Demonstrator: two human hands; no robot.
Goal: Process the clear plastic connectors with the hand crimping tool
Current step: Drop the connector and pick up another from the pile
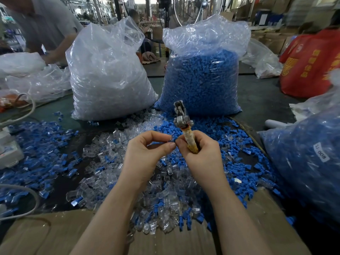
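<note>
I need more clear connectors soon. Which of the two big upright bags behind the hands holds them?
The left bag, filled with clear pieces. The right bag beside it is packed with blue parts.

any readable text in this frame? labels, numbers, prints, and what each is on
"800 11" or close to it, seen rotated and partly blurred: white sticker on the bag of blue parts at right.
Yellow characters and a round emblem on the red garment at far right: too blurred to read.
White device at left edge: red marks, unreadable.
Nothing readable on the crimping tool.
</note>
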